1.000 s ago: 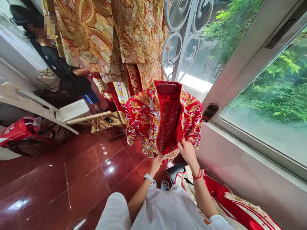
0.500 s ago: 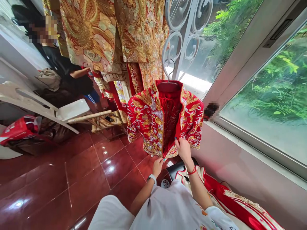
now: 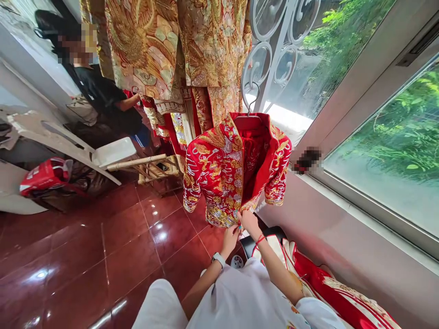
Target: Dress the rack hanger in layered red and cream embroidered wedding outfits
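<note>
A red jacket [image 3: 219, 173] embroidered in gold and silver hangs from a hanger [image 3: 253, 98] hooked on the window grille, its front gaping at the top. At the bottom of the front opening, my left hand [image 3: 230, 240] is closed on the jacket's hem. Right beside it, my right hand [image 3: 249, 224] pinches the lower end of the other front edge. The two hands nearly touch, and the small part between their fingertips is too hidden to make out.
Gold-embroidered garments [image 3: 144, 45] hang behind the jacket. A person [image 3: 106, 100] in black stands at the left, an arm towards the garments. Nearby are a bamboo stool [image 3: 154, 169], a white chair [image 3: 115, 151] and a red bag [image 3: 46, 176]. Red and cream clothing [image 3: 318, 278] lies at lower right, beside the window wall.
My right hand has moved down and left along the jacket's front edge to meet my left hand at the hem. The jacket's front edges have come together at the bottom.
</note>
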Action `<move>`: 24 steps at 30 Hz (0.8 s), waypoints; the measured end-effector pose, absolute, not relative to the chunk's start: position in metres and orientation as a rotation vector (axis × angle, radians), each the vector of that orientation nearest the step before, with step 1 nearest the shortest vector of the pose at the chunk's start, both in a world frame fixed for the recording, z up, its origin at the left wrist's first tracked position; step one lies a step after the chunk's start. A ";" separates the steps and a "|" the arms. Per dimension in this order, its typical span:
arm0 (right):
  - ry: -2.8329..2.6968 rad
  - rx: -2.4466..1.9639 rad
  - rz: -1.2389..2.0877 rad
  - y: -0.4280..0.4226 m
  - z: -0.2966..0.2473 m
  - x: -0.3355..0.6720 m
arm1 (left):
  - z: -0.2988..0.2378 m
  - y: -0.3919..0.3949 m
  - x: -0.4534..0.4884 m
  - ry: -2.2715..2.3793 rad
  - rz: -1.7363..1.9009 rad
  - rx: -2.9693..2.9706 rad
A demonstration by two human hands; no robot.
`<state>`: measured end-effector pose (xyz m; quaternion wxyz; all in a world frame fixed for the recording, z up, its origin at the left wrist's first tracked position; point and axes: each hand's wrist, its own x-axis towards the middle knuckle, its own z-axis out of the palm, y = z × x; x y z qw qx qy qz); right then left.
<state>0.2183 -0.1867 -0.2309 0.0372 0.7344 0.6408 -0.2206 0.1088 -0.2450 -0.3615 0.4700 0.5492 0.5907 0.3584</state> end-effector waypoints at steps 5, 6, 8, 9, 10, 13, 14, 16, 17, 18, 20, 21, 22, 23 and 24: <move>2.106 2.089 -0.731 -0.194 -0.257 0.211 | -0.377 -0.250 0.096 1.560 0.835 1.313; 2.119 2.081 -0.723 -0.195 -0.257 0.213 | -0.378 -0.249 0.095 1.562 0.845 1.317; 2.120 2.094 -0.695 -0.195 -0.255 0.215 | -0.377 -0.248 0.094 1.558 0.866 1.324; 2.111 2.111 -0.679 -0.194 -0.255 0.215 | -0.376 -0.248 0.095 1.553 0.877 1.328; 2.102 2.128 -0.664 -0.193 -0.254 0.215 | -0.375 -0.247 0.097 1.550 0.885 1.335; 2.109 2.157 -0.634 -0.191 -0.253 0.216 | -0.368 -0.249 0.099 1.562 0.871 1.379; 2.125 2.156 -0.630 -0.190 -0.253 0.218 | -0.363 -0.250 0.098 1.561 0.847 1.409; 2.160 2.147 -0.629 -0.189 -0.251 0.224 | -0.351 -0.249 0.092 1.552 0.814 1.509; 2.171 2.142 -0.631 -0.189 -0.251 0.227 | -0.342 -0.247 0.088 1.565 0.830 1.582; 2.175 2.140 -0.631 -0.190 -0.250 0.230 | -0.332 -0.243 0.082 1.585 0.859 1.680; 2.181 2.155 -0.629 -0.193 -0.250 0.236 | -0.310 -0.230 0.071 1.575 0.872 1.981; 2.186 2.173 -0.626 -0.195 -0.250 0.238 | -0.299 -0.220 0.066 1.505 0.818 2.173; 2.189 2.198 -0.624 -0.197 -0.251 0.239 | -0.290 -0.209 0.063 1.388 0.717 2.364; 2.191 2.227 -0.623 -0.198 -0.251 0.240 | -0.283 -0.197 0.060 1.240 0.589 2.528; 2.190 2.253 -0.621 -0.200 -0.252 0.241 | -0.277 -0.186 0.060 1.095 0.468 2.650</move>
